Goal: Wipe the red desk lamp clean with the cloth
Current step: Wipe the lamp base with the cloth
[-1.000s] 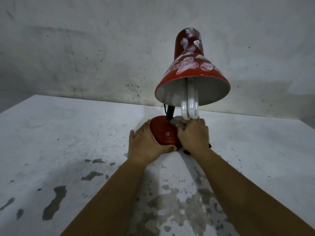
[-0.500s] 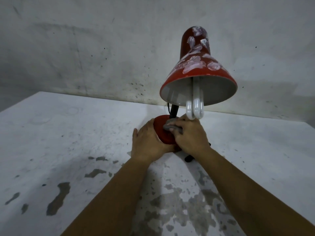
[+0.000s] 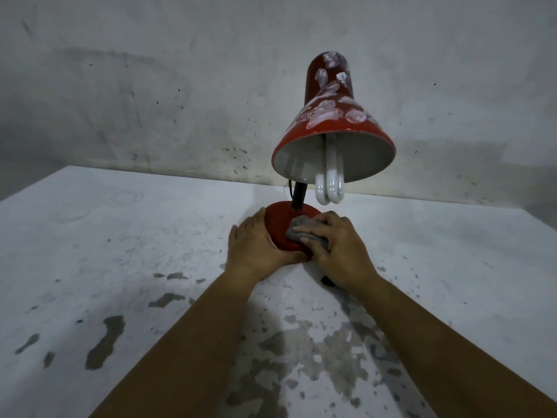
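The red desk lamp stands on the table, its shade (image 3: 328, 116) smeared with white patches and tilted toward me, with a white bulb (image 3: 329, 187) hanging out. A black neck (image 3: 298, 196) joins it to the round red base (image 3: 280, 224). My left hand (image 3: 256, 245) cups the base's left and front side. My right hand (image 3: 339, 245) presses a crumpled grey cloth (image 3: 301, 232) onto the right part of the base top.
The table (image 3: 120, 251) is white, worn, with grey peeled patches near me. A stained white wall (image 3: 180, 86) rises right behind the lamp. A small black object (image 3: 327, 280) shows under my right wrist.
My right hand has slid the cloth across the base top, from beside the neck toward the right front. The left hand keeps its hold on the base. The view has shifted slightly.
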